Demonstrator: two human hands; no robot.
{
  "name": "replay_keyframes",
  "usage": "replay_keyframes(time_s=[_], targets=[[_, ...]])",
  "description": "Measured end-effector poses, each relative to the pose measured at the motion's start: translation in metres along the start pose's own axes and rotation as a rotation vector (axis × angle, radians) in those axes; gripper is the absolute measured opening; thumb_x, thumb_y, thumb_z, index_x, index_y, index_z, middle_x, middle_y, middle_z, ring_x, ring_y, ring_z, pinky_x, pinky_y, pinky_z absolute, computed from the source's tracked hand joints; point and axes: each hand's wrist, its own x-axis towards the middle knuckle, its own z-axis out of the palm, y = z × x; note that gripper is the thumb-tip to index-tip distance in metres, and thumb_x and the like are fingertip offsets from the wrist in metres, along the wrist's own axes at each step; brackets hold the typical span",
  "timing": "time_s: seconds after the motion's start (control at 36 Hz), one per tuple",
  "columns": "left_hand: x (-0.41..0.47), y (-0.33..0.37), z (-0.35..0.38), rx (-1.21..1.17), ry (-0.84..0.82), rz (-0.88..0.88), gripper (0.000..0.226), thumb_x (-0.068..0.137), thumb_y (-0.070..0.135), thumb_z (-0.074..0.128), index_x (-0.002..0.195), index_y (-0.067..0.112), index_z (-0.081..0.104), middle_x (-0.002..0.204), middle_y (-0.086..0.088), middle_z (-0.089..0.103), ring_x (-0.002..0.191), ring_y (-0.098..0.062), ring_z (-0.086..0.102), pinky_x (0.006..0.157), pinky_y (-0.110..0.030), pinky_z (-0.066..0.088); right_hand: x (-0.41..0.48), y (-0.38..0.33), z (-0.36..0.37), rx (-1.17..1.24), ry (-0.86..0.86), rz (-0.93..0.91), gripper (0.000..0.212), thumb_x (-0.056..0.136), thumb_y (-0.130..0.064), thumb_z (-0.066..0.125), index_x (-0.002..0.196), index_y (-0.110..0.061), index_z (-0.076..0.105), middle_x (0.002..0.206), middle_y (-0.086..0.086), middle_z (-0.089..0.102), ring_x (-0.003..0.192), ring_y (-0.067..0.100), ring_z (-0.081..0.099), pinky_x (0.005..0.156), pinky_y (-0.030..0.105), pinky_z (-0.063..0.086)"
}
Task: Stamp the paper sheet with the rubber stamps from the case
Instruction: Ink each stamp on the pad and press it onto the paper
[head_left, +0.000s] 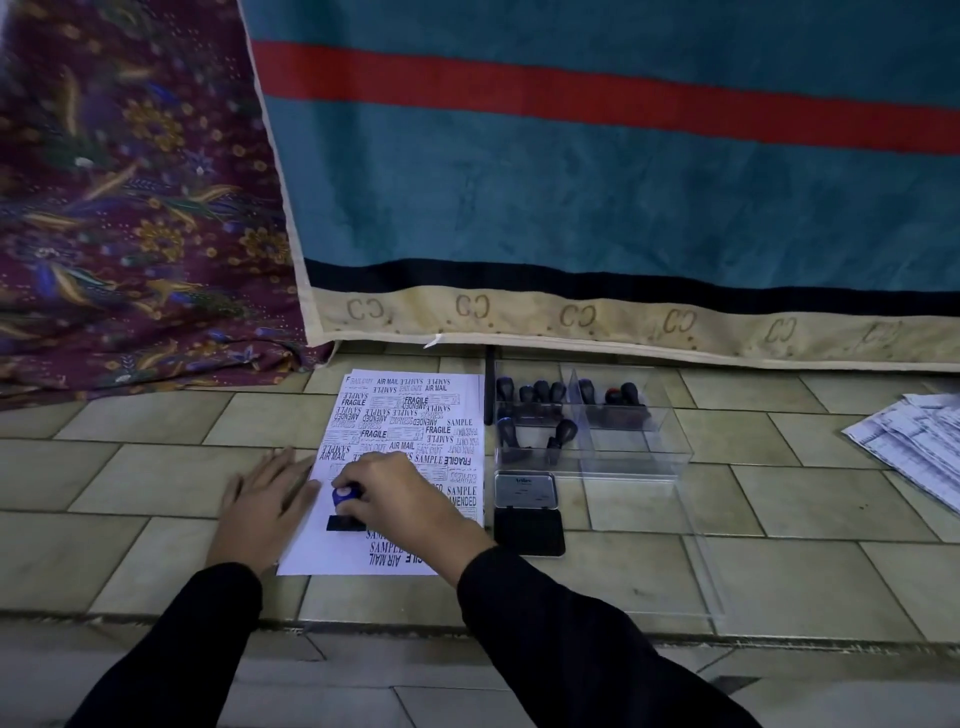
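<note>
A white paper sheet (410, 415), crowded with black stamped words, lies on the tiled floor. My right hand (400, 493) grips a blue-handled rubber stamp (344, 501) whose black base sits on the sheet's lower left part. My left hand (265, 499) lies flat with straight fingers, its fingertips pressing the sheet's left edge. To the right stands a clear plastic case (670, 447) holding several black-handled stamps (540, 395). An open ink pad (527, 512) lies just in front of the case, beside the sheet.
The case's clear lid (696, 571) lies flat on the tiles, front right. A pile of printed papers (914, 441) sits at the far right. A teal blanket (623, 208) and a purple floral cloth (130, 208) hang behind. A floor step (467, 629) runs near me.
</note>
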Motion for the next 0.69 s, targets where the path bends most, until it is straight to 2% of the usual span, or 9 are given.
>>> replay_keyframes(time_s=[0.08,0.42,0.56,0.69], targets=[[-0.001,0.002,-0.002,-0.002,0.008,-0.002,0.060,0.088,0.056,0.029,0.137,0.029,0.052,0.155,0.000,0.036,0.146,-0.016,0.023,0.116,-0.043,0.009,0.003,-0.001,0.002,-0.001,-0.017,0.019,0.019,0.084,-0.010,0.063,0.102,-0.004,0.067,0.103,0.016,0.064,0.095,0.030,0.058,0.080,0.044,0.051],[-0.003,0.005,-0.003,-0.011,-0.008,-0.015,0.062,0.087,0.055,0.028,0.140,0.030,0.049,0.157,0.000,0.032,0.147,-0.014,0.020,0.118,-0.041,0.006,0.004,-0.006,0.004,-0.048,-0.051,-0.002,0.020,0.086,-0.007,0.061,0.101,0.004,0.065,0.101,0.022,0.062,0.096,0.033,0.056,0.081,0.044,0.049],[-0.005,0.007,-0.003,-0.021,-0.004,-0.013,0.060,0.087,0.054,0.028,0.139,0.033,0.049,0.156,0.000,0.033,0.146,-0.013,0.021,0.117,-0.041,0.006,0.001,-0.010,0.011,-0.129,-0.084,-0.048,0.018,0.085,-0.005,0.062,0.100,0.004,0.063,0.100,0.022,0.058,0.093,0.038,0.056,0.074,0.042,0.050],[-0.004,0.010,-0.006,-0.020,-0.010,-0.018,0.061,0.087,0.054,0.027,0.140,0.033,0.048,0.157,-0.001,0.033,0.147,-0.014,0.020,0.118,-0.042,0.007,0.003,-0.010,0.017,-0.181,-0.035,-0.068,0.013,0.083,0.000,0.061,0.097,0.001,0.062,0.096,0.023,0.056,0.087,0.040,0.058,0.067,0.038,0.050]])
